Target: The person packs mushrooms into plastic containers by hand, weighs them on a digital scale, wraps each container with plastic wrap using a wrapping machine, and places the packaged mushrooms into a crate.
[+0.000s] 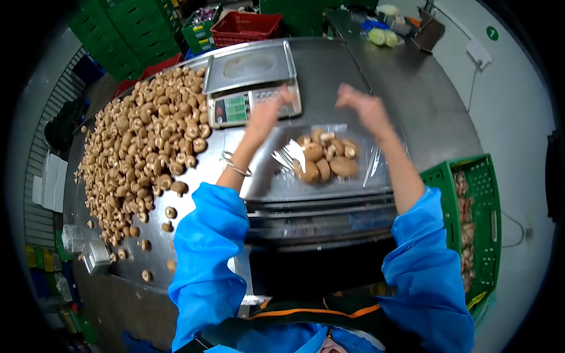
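Observation:
My left hand (272,112) is raised over the lower right corner of the digital scale (232,109), smeared by motion. Across from it, my right hand (362,107) hangs above the steel table, its fingers bent and blurred as well. I cannot make out anything in either hand. Between and below my forearms lies a cluster of brown shiitake mushrooms (343,167) under clear plastic film (376,167). A white printed label (289,154) with glare on it covers their left side. Both hands are apart from this pack.
A large heap of loose mushrooms (141,135) covers the table's left side. At the right stands a green crate (491,203) with packs in it. A red crate (246,28) and stacked green crates (126,35) are behind the table. A clear plastic tray (96,256) sits at the left edge.

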